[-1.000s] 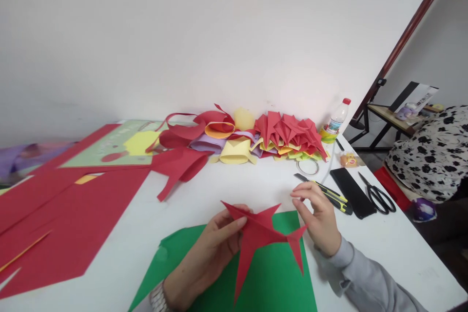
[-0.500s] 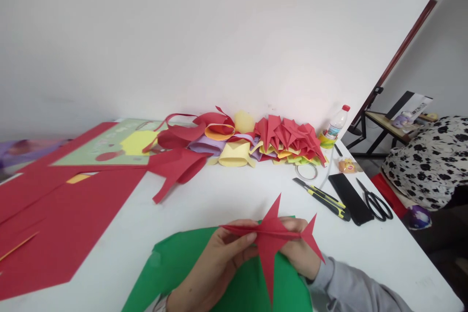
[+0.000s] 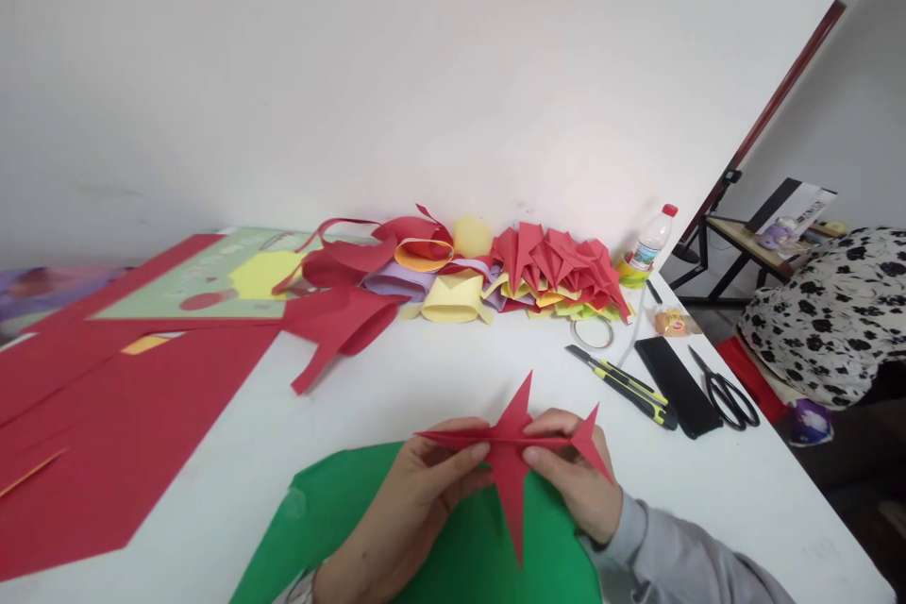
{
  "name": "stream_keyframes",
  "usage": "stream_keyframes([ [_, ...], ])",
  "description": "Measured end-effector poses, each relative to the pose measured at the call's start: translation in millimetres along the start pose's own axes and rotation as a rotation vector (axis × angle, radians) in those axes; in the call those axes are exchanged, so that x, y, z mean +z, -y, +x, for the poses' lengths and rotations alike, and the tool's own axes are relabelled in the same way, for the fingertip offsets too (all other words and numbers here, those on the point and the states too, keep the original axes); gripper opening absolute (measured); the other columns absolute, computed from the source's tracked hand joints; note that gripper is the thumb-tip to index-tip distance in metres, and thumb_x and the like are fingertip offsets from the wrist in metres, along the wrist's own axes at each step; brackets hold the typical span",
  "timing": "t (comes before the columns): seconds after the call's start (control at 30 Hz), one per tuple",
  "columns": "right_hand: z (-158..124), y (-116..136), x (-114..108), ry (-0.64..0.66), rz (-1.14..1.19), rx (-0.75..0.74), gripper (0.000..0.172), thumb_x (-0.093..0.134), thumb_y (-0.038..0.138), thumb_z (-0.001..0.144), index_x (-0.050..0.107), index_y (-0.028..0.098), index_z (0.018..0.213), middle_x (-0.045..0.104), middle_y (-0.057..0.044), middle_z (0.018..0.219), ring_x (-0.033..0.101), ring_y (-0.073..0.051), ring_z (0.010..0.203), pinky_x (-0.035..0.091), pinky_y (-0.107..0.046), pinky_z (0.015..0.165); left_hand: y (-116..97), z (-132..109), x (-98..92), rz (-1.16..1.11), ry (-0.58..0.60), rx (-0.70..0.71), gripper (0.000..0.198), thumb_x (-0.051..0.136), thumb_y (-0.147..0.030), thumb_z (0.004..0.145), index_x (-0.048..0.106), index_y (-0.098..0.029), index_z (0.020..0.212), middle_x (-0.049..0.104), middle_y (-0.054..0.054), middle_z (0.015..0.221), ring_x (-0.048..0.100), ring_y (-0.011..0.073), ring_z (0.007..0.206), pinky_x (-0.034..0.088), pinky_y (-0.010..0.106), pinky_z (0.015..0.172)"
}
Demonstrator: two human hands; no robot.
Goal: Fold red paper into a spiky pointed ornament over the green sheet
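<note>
Above the flat green paper sheet point(image 3: 478, 543), the left hand point(image 3: 417, 510) and right hand point(image 3: 577, 483) each grip a pointed red folded-paper figure point(image 3: 508, 461); beyond the sheet lies a yellow-and-black utility knife point(image 3: 627, 389).

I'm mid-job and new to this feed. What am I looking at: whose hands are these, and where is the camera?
There is no machine here: these are a person's bare hands, seen by one camera worn on their head, looking forward and down. The left hand and right hand both pinch a folded red paper shape with pointed ends, above a green sheet on a white table. To the left lie red sheets; along the wall, red folded pieces and other paper shapes. To the right are a utility knife, black scissors and a bottle.
</note>
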State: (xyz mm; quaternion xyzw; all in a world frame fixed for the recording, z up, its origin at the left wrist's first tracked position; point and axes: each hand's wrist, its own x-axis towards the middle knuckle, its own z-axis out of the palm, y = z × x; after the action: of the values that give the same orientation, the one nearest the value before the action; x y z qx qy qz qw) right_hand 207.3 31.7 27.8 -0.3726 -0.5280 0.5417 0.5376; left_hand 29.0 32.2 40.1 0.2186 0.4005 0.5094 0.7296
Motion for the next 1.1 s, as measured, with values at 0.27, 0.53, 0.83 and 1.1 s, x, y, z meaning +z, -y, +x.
stream_keyframes([
  [0.27,6.5,4.1,-0.4,-0.113,-0.056,-0.013,0.003,0.079,0.029,0.071,0.077,0.027,0.073,0.072,0.001,0.070,0.065,-0.015,0.066,0.050,-0.024,0.062,-15.5,-0.9,2.2,0.129,-0.107,0.130,0.034,0.094,-0.032,0.038,0.078,-0.019,0.066,0.073,0.002,0.080,0.066,0.0172,0.068,0.060,0.027,0.059],
  [0.53,9.6,4.0,-4.1,-0.182,-0.019,0.076,0.014,0.081,0.037,0.067,0.075,0.023,0.069,0.070,-0.001,0.066,0.063,-0.017,0.064,0.049,-0.028,0.063,-20.7,2.6,-3.4,0.236,-0.065,0.222,0.023,0.089,-0.035,0.049,0.075,-0.019,0.058,0.066,0.002,0.082,0.061,0.0188,0.075,0.058,0.025,0.057],
  [0.83,11.0,-3.8,-6.8,-0.178,0.077,0.172,0.023,0.084,0.039,0.062,0.070,0.020,0.065,0.063,0.002,0.058,0.055,-0.015,0.057,0.045,-0.027,0.058,-25.3,0.6,2.9,0.603,0.097,0.284,0.020,0.078,-0.041,0.064,0.076,-0.021,0.061,0.065,0.004,0.070,0.060,0.0204,0.066,0.054,0.027,0.058],
  [1.1,12.6,-4.0,-6.0,-0.194,0.111,0.189,0.025,0.084,0.038,0.061,0.070,0.019,0.064,0.063,0.002,0.058,0.055,-0.014,0.057,0.045,-0.027,0.058,-26.0,0.7,0.9,0.579,-0.008,0.199,0.023,0.083,-0.041,0.056,0.074,-0.020,0.055,0.067,0.003,0.062,0.057,0.0184,0.060,0.050,0.026,0.057],
])
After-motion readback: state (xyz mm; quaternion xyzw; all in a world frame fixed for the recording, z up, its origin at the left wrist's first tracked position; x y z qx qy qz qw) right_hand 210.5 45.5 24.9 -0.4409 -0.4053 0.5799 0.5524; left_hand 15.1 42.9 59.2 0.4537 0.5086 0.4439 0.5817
